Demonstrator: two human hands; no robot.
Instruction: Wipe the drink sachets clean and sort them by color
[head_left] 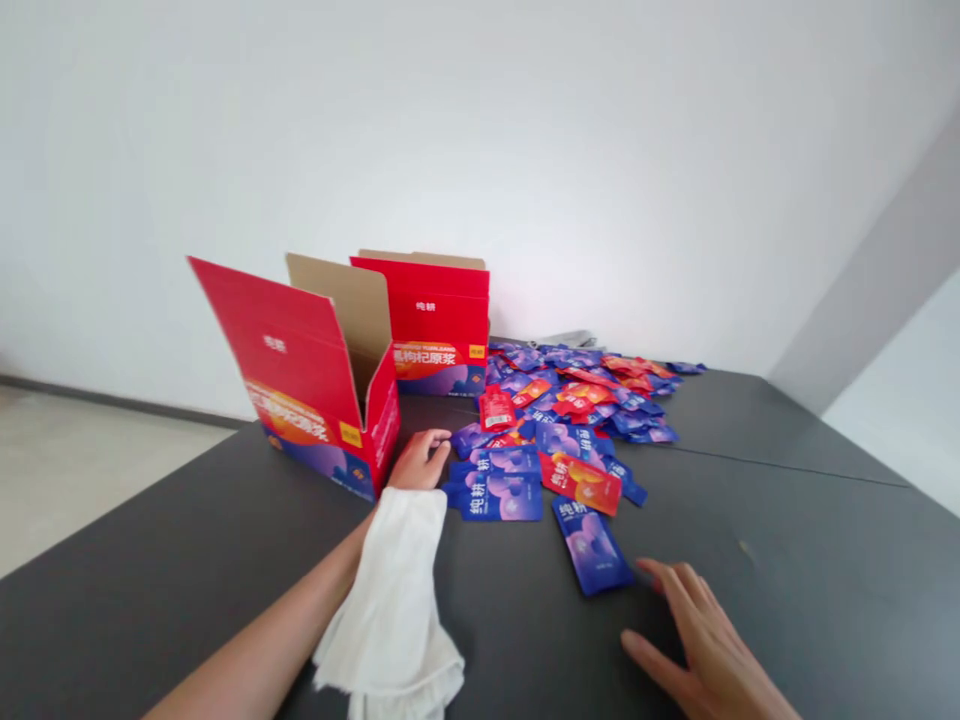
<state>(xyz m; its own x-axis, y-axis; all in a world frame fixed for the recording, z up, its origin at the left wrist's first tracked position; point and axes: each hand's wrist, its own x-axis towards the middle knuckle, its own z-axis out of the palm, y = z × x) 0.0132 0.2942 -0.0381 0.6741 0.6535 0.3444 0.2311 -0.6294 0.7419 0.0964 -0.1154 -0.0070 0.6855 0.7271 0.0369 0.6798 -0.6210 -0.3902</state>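
Note:
My left hand (421,460) rests beside the open front box, its fingers loosely curved and the thumb apart, with nothing seen in it. Its fingertips come close to the left ends of some blue pouches (501,496) lying in an overlapping row. White cloth (401,590) hangs around that wrist. My right hand (694,635) is open over the table at the lower right, thumb and fingers spread. Just left of its fingertips lies a single blue pouch (592,548), tilted on the table. A red pouch (581,482) lies above that one, partly over other blue pouches.
An open red carton (304,390) stands at the left, flaps up; a second red carton (442,320) is behind it. A heap of blue and red pouches (585,390) lies towards the wall. The dark table (810,540) has a seam at right.

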